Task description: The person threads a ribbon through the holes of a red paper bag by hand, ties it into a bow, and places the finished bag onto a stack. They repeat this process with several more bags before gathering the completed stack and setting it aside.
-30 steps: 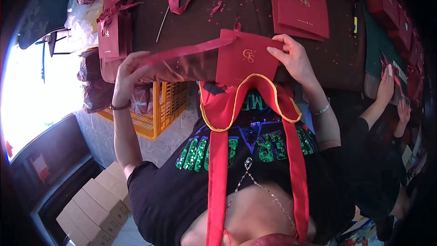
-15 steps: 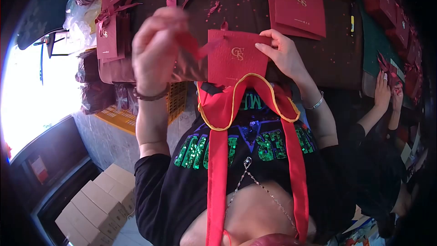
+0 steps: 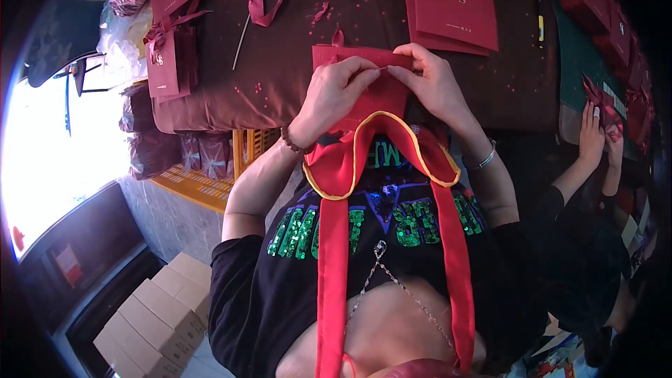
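A red paper gift bag (image 3: pixel 381 106) stands upright in front of my chest, its gold print largely covered by my hands. My left hand (image 3: pixel 334 94) reaches across its front, thumb and forefinger pinched on a narrow red ribbon (image 3: pixel 382 69), mostly hidden by the fingers. At the bag's upper right corner, my right hand (image 3: pixel 435 82) is closed over the edge, and its thumb meets the left fingertips at the ribbon. A small ribbon loop (image 3: pixel 338 37) sticks up from the bag's top edge.
Loose ribbons (image 3: pixel 269 0) and a thin rod (image 3: pixel 241 43) lie on the dark tablecloth. Flat red bags (image 3: pixel 455 10) lie at right, bow-tied bags (image 3: pixel 168 63) at left. A co-worker's hands (image 3: pixel 595 133) handle ribbon at far right. Below left are a yellow crate (image 3: pixel 189 187) and cartons (image 3: pixel 150 315).
My left hand has come down and right from its raised position with the ribbon, onto the bag's front beside my right hand. The right hand stays at the bag's corner.
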Demonstrator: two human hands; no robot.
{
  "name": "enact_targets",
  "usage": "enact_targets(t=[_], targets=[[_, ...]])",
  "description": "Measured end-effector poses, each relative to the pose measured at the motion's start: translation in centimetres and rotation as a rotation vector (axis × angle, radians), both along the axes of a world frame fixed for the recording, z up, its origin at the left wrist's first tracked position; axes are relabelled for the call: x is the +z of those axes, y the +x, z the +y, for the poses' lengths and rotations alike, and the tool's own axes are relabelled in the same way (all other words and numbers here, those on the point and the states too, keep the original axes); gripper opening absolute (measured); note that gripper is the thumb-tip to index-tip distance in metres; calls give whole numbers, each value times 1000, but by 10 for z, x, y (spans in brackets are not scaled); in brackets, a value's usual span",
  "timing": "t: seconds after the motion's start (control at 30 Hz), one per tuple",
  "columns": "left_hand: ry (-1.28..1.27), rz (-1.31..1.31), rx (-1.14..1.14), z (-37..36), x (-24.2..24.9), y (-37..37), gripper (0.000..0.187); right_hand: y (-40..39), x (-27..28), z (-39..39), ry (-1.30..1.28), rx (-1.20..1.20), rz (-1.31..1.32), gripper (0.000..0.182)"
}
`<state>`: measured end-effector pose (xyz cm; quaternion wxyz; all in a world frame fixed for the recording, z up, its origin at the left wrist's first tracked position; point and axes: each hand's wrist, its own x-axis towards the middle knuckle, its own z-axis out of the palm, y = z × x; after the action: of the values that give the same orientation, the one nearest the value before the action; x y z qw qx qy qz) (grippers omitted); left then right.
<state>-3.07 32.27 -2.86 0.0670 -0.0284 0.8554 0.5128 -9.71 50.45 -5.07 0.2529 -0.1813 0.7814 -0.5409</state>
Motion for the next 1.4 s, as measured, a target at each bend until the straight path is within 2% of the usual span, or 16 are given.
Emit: enact_targets(t=[0.07, 0.1, 0.17, 0.27, 0.4, 0.47, 0.77, 0.9, 1.0, 1.07, 1.2, 1.23, 1.4], targets=[[-181, 179, 15, 2, -4, 1, 20, 1, -1, 0, -26, -12, -10, 26], [-181, 178, 15, 3, -6, 2, 20, 2, 0, 0, -26, -12, -10, 26], [-402, 385, 33, 7, -9, 2, 16, 3, 4, 0, -24, -15, -8, 26], [-517, 364, 19, 12, -4, 3, 12, 5, 6, 0, -20, -19, 25, 25], [-528, 450, -5, 14, -5, 2, 12, 8, 10, 0, -42, -23, 63, 26], [-568, 506, 6, 16, -5, 1, 19, 9, 15, -1, -20, -23, 62, 26], [-714, 583, 22, 27, -8, 3, 17, 15, 13, 1, -35, -5, 138, 24], [-697, 591, 29, 27, -8, 7, 19, 16, 7, 2, -39, -14, 97, 24], [-762, 503, -30, 20, 0, 12, 17, 20, 8, 1, -45, 0, 31, 24], [-688, 589, -4, 12, 4, 10, 17, 21, 11, 1, -76, 34, 14, 23], [-648, 441, 16, 5, 16, 6, 29, 25, 7, 1, -127, 58, -38, 22], [-634, 385, -36, 0, 14, 7, 34, 26, 7, 1, -112, 80, -17, 22], [-671, 309, -79, -2, 10, 6, 32, 28, 12, -1, -87, 117, 59, 21]])
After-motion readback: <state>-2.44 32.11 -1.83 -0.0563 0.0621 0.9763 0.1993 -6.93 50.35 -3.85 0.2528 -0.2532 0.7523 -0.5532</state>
